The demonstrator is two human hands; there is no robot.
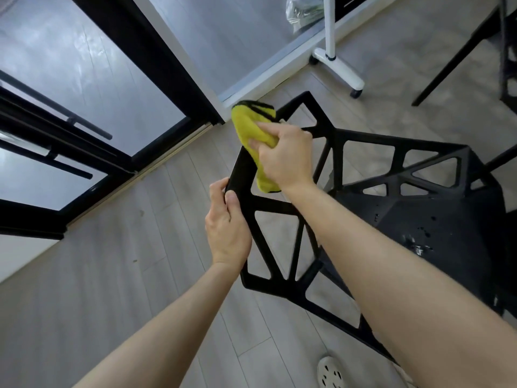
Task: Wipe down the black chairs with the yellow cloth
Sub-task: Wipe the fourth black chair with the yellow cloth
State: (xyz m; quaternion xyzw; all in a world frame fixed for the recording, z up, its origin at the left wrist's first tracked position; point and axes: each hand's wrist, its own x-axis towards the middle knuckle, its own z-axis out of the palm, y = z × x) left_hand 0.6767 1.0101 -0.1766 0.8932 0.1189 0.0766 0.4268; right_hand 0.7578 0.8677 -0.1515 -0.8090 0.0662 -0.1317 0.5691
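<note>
**Cloth on the Backrest Rail, Other Hand Bracing the Frame**

Nearest the camera, the toe of a white perforated shoe (331, 373) stood on the pale plank floor (112, 275), just beside the rear of the black chair (433, 219). Two bare forearms reached forward from the bottom edge of the view.

The left hand (228, 225) gripped the near corner of the chair's open, triangulated backrest. Its thumb lay along the face of the rail and its fingers curled round the edge behind.

A little farther along the same rail, the right hand (285, 158) held the yellow cloth (253, 130). Its fingers were bent over the bunched fabric and pressed it against the frame. The cloth, trimmed with a dark edge, lay lengthwise on the rail, from just above the left thumb to the far corner of the backrest.

To the right, the chair's faceted seat carried a scatter of small pale specks.

Beyond the chair on the left, a black-framed glass door (156, 60) ran diagonally across the view, with dark bars showing behind the glass.

Farther back stood the white base of a wheeled stand (340, 70), its castors on the floor. At the top right a dark slanted furniture leg (453, 57) crossed the corner; what it belonged to could not be told.
</note>
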